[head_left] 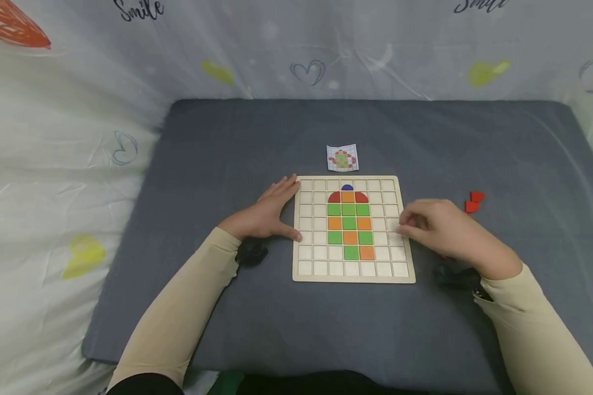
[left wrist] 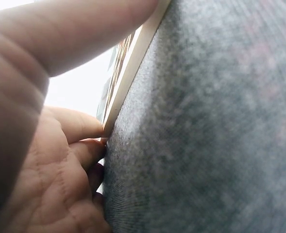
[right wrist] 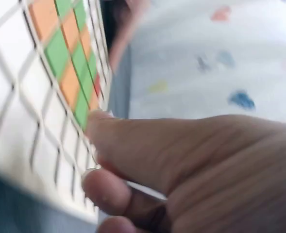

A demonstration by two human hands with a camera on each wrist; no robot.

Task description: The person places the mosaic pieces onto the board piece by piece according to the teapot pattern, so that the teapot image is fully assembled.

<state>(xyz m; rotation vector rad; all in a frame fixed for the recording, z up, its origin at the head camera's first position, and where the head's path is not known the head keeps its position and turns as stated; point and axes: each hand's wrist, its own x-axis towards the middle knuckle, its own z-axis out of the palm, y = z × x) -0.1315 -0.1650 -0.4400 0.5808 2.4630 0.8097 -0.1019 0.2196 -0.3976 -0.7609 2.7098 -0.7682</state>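
A pale wooden grid board (head_left: 321, 269) lies flat on the table, with green and orange squares, two red quarter-rounds and a blue half-round filling several middle cells. My left hand (head_left: 264, 214) rests against the board's left edge, thumb and fingers spread apart; in the left wrist view the thumb and fingertips touch the rim. Over the right edge hovers my right hand (head_left: 442, 227) with bent fingers. Its thumb (right wrist: 128, 141) and index fingertip (right wrist: 106, 189) show a small gap in the right wrist view, and whether anything is held cannot be made out.
Beyond the board lies a small printed card (head_left: 342, 158) with a coloured grid pattern. Red pieces (head_left: 472, 207) lie on the grey tablecloth (head_left: 257, 318) right of the board, partly behind the right hand. A printed white curtain (head_left: 267, 49) hangs behind the table.
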